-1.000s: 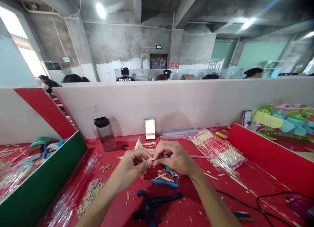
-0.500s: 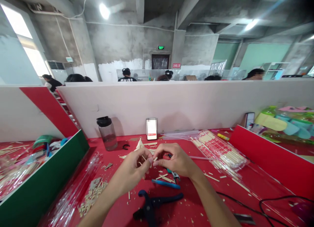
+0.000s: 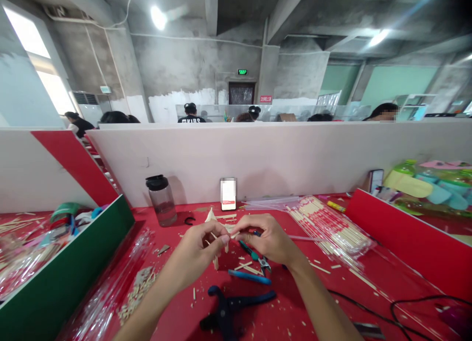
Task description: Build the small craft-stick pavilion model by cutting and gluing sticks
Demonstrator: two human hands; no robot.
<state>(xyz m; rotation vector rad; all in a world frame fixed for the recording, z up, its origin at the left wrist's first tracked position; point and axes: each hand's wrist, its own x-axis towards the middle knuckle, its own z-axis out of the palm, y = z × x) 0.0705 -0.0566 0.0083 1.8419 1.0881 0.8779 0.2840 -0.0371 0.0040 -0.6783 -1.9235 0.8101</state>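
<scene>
Between my two hands, just above the red worktop (image 3: 295, 311), I pinch a small wooden stick piece (image 3: 225, 239). The fingers of my left hand (image 3: 197, 255) are pressed together on its near end, and the fingers of my right hand (image 3: 267, 239) close on the other end, thumb against forefinger, so the two sets of fingertips almost touch. Just beyond my fingers stands a small stick model (image 3: 214, 223) on the worktop. Below my right fingers lie teal-handled side cutters (image 3: 254, 256) and a blue-handled tool (image 3: 248, 277), and nearer to me than both hands lies a dark blue pair of pliers (image 3: 230, 309). To the right of my right fingers, near them, rests a clear bag of wooden sticks (image 3: 328, 228). Well beyond my left fingers stands a dark-capped bottle (image 3: 160, 199), with a phone (image 3: 228, 193) propped beside it against the partition.
</scene>
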